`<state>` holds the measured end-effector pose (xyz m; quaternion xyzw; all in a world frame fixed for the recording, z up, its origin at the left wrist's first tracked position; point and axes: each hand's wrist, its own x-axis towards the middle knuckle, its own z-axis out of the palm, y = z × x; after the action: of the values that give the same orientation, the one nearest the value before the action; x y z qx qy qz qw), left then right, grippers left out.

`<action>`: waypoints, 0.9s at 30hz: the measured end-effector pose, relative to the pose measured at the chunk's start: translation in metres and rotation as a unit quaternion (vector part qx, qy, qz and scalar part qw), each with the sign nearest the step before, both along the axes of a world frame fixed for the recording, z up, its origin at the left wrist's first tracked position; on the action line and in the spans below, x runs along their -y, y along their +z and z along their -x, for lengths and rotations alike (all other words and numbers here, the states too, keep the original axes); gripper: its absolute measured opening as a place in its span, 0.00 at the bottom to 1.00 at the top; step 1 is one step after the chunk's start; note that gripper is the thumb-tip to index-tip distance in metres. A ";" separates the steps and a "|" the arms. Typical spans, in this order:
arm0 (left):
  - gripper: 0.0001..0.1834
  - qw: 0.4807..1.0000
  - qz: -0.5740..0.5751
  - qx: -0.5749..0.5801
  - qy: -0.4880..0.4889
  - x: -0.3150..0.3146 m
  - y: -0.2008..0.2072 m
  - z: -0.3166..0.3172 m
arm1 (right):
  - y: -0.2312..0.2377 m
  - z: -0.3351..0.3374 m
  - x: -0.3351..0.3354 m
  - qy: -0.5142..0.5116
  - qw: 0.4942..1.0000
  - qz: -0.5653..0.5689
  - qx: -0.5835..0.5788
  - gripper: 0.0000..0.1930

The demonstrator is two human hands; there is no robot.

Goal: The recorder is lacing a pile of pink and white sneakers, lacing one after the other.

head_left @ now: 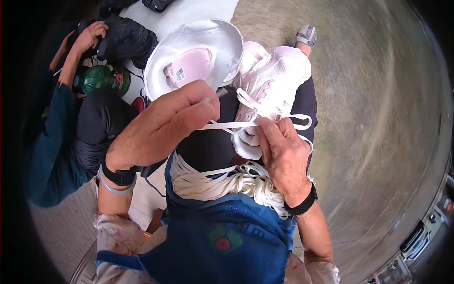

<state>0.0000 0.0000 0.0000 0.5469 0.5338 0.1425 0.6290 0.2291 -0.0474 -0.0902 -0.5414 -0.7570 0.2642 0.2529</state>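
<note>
A white and pale pink sneaker (272,80) rests on my dark-trousered legs, a white lace (246,98) looped through its eyelets. My left hand (165,120) is closed in a pinch on the lace, its tip standing out past the thumb. Closer to the sneaker, my right hand (283,151) pinches the same lace between thumb and fingers. A stretch of lace runs taut between the two hands, and loose loops hang beside the right one. Across my lap, over a blue apron (213,236), lies a thick bundle of cream-white laces (222,184).
Beyond my left hand sits a white, round, open container (153,71) with a pale pink labelled piece (194,65) inside. At the left a co-worker's hand (90,37) touches a black item (125,40), near a green bottle (104,79). Concrete floor (369,94) spreads to the right.
</note>
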 end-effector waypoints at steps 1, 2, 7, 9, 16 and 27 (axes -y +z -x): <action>0.19 1.000 -0.026 0.002 -0.008 0.001 -0.001 -0.001 | 0.000 0.001 -0.003 0.000 1.000 0.009 -0.015 0.07; 0.17 0.999 -0.052 0.004 -0.016 0.001 -0.001 -0.003 | 0.000 0.001 -0.005 0.000 0.999 0.019 -0.030 0.04; 0.12 0.979 -0.124 -0.010 -0.164 0.009 -0.001 0.009 | 0.000 0.027 -0.011 -0.061 0.995 0.018 -0.081 0.03; 0.11 0.969 -0.159 -0.010 -0.189 0.013 -0.016 0.004 | -0.003 0.027 -0.015 -0.073 0.992 0.027 -0.097 0.04; 0.09 0.887 -0.324 -0.207 -0.256 0.013 -0.052 -0.012 | 0.010 -0.009 0.000 -0.101 0.980 0.110 -0.131 0.08; 0.04 0.923 -0.254 -0.228 -0.180 0.014 -0.056 -0.031 | 0.001 -0.041 0.024 -0.097 0.983 0.102 -0.115 0.06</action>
<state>0.0309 -0.0135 -0.0556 0.7928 0.5011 0.0295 0.3457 0.2702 -0.0716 -0.0893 -0.6011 -0.6360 0.3747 0.3063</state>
